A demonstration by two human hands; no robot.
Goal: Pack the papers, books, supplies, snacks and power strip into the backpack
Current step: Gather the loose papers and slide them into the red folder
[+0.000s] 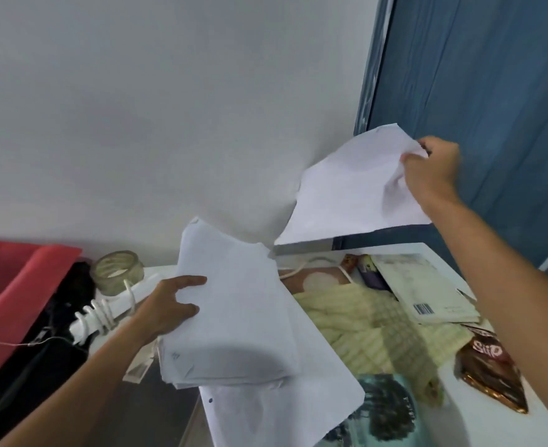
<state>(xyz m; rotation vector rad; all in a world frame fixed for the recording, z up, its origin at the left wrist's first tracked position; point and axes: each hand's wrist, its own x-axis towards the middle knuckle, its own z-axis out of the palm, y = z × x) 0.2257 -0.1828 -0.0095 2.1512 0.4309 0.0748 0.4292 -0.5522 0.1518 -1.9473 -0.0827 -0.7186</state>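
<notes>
The stack of papers (234, 304) sits at the centre of my view, tilted up off the white table (492, 424), its long axis running from about seven o'clock up to one o'clock; my left hand (169, 308) grips its left edge, thumb on top and fingers curled under. At two o'clock from it, well apart and raised, my right hand (430, 172) pinches the crumpled corner of a loose sheet (346, 191) that hangs down toward the stack. I judge that the sheet has to come down toward eight o'clock and be squared onto the stack, so the right hand does the travelling. Out at nine o'clock lie the power strip (104, 314) with its cord wound round it, a roll of tape (117, 269), and what looks like the dark backpack (40, 343) beside a red folder (17, 279). At three to four o'clock are a book (427, 291) and a snack packet (488, 366).
</notes>
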